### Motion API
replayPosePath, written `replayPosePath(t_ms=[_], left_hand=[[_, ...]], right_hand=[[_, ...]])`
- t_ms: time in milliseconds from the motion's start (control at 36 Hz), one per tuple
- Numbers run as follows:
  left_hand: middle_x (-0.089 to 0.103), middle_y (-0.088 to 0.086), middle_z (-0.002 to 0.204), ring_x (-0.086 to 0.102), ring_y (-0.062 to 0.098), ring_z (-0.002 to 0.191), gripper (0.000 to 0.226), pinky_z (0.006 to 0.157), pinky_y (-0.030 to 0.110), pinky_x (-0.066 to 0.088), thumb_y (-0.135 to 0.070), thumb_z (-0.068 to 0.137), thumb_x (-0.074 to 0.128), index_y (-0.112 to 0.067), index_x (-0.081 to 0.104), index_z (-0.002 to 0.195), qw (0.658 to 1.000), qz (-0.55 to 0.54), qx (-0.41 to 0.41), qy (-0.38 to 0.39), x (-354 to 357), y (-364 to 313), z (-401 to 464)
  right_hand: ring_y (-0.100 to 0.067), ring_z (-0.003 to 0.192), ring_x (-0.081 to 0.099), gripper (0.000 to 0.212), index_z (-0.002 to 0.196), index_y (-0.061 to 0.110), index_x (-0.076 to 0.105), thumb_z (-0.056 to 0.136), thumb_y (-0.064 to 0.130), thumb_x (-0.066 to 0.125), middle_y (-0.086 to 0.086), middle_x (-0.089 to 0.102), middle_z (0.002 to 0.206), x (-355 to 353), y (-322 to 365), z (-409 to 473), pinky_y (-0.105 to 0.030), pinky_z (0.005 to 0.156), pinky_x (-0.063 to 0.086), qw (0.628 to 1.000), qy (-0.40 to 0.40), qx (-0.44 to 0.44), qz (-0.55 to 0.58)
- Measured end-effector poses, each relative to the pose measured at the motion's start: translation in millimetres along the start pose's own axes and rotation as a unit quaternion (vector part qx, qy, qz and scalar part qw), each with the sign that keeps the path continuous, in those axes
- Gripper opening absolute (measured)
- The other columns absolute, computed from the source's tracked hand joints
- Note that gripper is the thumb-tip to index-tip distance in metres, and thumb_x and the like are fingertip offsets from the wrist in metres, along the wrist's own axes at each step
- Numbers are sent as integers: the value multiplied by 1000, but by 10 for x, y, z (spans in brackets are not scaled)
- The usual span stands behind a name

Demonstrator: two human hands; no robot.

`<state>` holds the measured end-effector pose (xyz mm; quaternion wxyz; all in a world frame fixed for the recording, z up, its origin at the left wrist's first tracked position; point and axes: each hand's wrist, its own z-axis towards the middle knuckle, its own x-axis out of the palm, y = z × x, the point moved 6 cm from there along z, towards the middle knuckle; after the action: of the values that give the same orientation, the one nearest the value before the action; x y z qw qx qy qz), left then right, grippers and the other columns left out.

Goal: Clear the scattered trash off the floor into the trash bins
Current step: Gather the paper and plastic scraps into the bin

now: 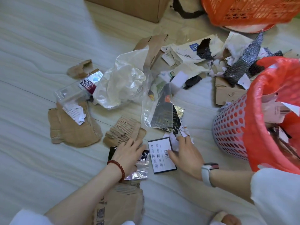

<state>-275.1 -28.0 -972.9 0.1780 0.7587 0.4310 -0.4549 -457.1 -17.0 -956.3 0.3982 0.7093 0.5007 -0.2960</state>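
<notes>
Trash lies scattered over the pale, wood-grained floor (32, 54) in front of a kneeling person. Nearest the hands is a white card with a dark border (159, 157), printed with small text and a barcode, lying flat on the floor. The right hand (185, 158) rests over the card's right edge with its fingers (182, 138) spread and fairly straight, the thumb lying on the barcode; small white paper scraps sit under its fingertips. The left hand (128, 154), a red bead bracelet at its wrist, lies flat with fingers apart on a crinkled silver foil wrapper (139, 169) just left of the card.

Beyond the hands lie torn corrugated cardboard pieces (73, 129), a ribbed cardboard scrap (123, 129), a clear plastic sleeve holding a dark leaflet (160, 111), a crumpled translucent plastic bag (123, 83) and a wrapper marked SODA (89, 83). Farther back is a heap of torn paper, envelopes and dark mesh padding (211, 54).

To the right stands a lilac perforated trash bin (230, 127) lined with a red bag and already holding paper. A red mesh basket (251, 10) sits at the top right, a cardboard box (129, 7) at the top centre. Another cardboard sheet (120, 205) lies beneath the left forearm.
</notes>
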Motion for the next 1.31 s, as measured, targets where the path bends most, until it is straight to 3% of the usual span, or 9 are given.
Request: replayPosePath(t_ms=[222, 333, 444, 556, 722, 833, 972, 1083, 1306], left_hand=[[43, 5, 136, 13, 28, 142, 54, 93, 36, 38, -28, 66, 75, -14, 51, 113, 999, 14, 7, -43, -2, -59, 2], [65, 4, 88, 61, 23, 81, 38, 58, 26, 47, -20, 30, 82, -20, 63, 64, 996, 57, 26, -69, -2, -87, -34], [63, -2, 83, 61, 20, 77, 55, 61, 26, 47, -14, 29, 80, -20, 62, 81, 996, 11, 7, -92, 25, -83, -15], [57, 5, 110, 46, 27, 112, 41, 92, 39, 36, -7, 74, 57, -14, 49, 114, 999, 1, -1, -36, 38, -99, -34], [55, -7, 64, 58, 18, 68, 32, 58, 27, 47, -28, 37, 77, -25, 59, 64, 997, -1, 31, -77, 7, -18, -157], [52, -4, 68, 50, 19, 72, 18, 65, 29, 35, -16, 64, 68, -22, 52, 68, 966, -199, -32, -163, -191, 153, -243], [42, -3, 58, 54, 32, 63, 34, 56, 29, 24, -5, 76, 59, -29, 38, 66, 924, -302, -134, -194, -329, 333, -232], [63, 12, 89, 60, 33, 77, 34, 58, 30, 37, -10, 83, 52, -11, 49, 117, 945, -272, -113, -143, -305, 154, -152], [46, 8, 138, 60, 36, 95, 41, 71, 38, 47, -8, 81, 53, -19, 49, 120, 955, -230, -102, -157, -252, 44, -106]], right_hand=[[-28, 123, 42, 79, 134, 7, 28, 79, 51, 64, -13, 39, 135, 102, 14, 182, -38, 95, 39, 997, 33, 74, -10], [-29, 118, 49, 60, 125, 6, 34, 81, 29, 67, -13, 46, 129, 161, 160, 246, -38, 93, 42, 988, 42, 145, 46], [-32, 111, 55, 37, 118, 7, 39, 86, 19, 56, -12, 56, 120, 206, 200, 280, -38, 94, 42, 974, 33, 198, 105], [-33, 104, 56, 17, 104, 14, 44, 89, 21, 47, -10, 61, 109, 301, 195, 263, -36, 89, 37, 973, 55, 187, 123], [-31, 103, 57, 16, 103, 11, 55, 89, 16, 50, -12, 62, 109, 243, 132, 289, -33, 78, 39, 980, 60, 150, 112], [-31, 89, 51, 25, 65, 16, 33, 84, 5, 46, -10, 47, 90, 210, 10, 123, -29, 70, 31, 990, 84, 84, 81], [-31, 81, 58, 15, 99, 13, 39, 87, 5, 42, -8, 57, 86, 164, -249, -178, -33, 61, 37, 991, 91, 33, 96], [-31, 79, 57, 39, 124, 14, 42, 86, 6, 41, -9, 62, 92, -50, -296, -177, -31, 61, 36, 997, 43, 30, 63], [-28, 94, 48, 25, 90, 15, 55, 89, 35, 42, -9, 56, 98, 90, 93, -426, -36, 79, 31, 967, 113, -183, -134]])
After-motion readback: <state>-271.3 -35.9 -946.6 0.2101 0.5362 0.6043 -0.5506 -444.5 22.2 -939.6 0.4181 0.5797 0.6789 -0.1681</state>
